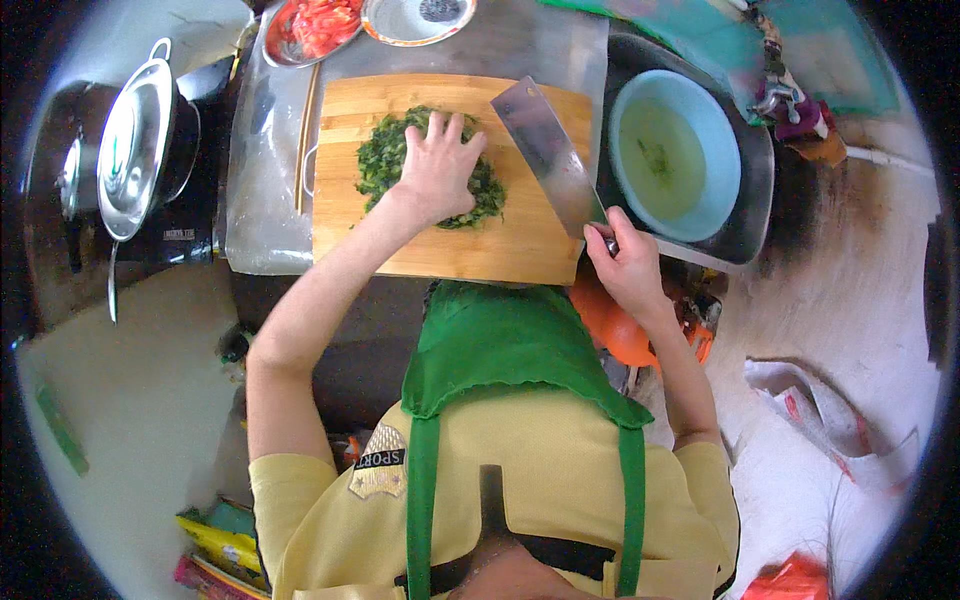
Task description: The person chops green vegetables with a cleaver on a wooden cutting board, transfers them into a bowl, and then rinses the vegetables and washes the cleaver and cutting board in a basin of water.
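Observation:
A mound of chopped leafy greens [382, 154] lies on the bamboo cutting board [450, 259]. My left hand [441, 166] rests on top of the mound with its fingers spread, hiding part of the greens. To the right, my right hand [628, 259] grips the handle of a Chinese cleaver [544, 154]. The cleaver's wide blade is over the board's right side, apart from the greens, and points up and to the left. Whether the blade touches the board I cannot tell.
A light-blue basin [731, 157] of greenish water sits in the dark sink [757, 217] at right. Chopsticks [306, 142] lie left of the board. Behind are a bowl of cut tomatoes [319, 26] and a patterned bowl [382, 30]. A steel wok [135, 150] stands far left.

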A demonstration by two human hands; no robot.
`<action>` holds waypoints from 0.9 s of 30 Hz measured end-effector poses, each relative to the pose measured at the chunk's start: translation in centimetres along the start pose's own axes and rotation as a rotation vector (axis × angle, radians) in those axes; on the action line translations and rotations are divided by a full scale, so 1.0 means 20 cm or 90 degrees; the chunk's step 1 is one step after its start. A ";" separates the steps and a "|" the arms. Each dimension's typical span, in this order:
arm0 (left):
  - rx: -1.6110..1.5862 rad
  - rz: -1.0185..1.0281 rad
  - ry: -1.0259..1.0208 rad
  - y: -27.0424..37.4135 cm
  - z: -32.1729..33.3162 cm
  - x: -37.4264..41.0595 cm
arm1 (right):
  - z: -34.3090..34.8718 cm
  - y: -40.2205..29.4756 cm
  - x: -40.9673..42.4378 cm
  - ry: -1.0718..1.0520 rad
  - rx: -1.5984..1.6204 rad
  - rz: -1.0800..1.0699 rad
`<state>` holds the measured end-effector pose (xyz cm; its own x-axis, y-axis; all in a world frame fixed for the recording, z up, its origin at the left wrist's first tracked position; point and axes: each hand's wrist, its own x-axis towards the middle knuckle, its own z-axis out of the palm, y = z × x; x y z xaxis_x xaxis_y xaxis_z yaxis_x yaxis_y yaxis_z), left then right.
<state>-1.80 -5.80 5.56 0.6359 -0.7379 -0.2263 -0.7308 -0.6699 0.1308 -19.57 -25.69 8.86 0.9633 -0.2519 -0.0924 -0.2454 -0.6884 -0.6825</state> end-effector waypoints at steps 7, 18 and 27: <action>-0.134 0.085 0.114 -0.16 0.03 0.02 | -0.01 0.11 -0.03 0.024 0.035 -0.003; -0.191 0.065 0.171 -0.17 -0.14 -0.08 | -0.03 0.18 0.04 -0.021 0.047 -0.008; 0.025 0.029 0.022 -0.03 0.06 0.16 | -0.04 0.21 0.08 -0.033 0.034 -0.017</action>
<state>0.33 -7.60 3.63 0.6091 -0.7706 -0.1874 -0.7683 -0.6320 0.1018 -19.18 -29.46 6.41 0.9742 -0.1969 -0.1098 -0.2143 -0.6573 -0.7225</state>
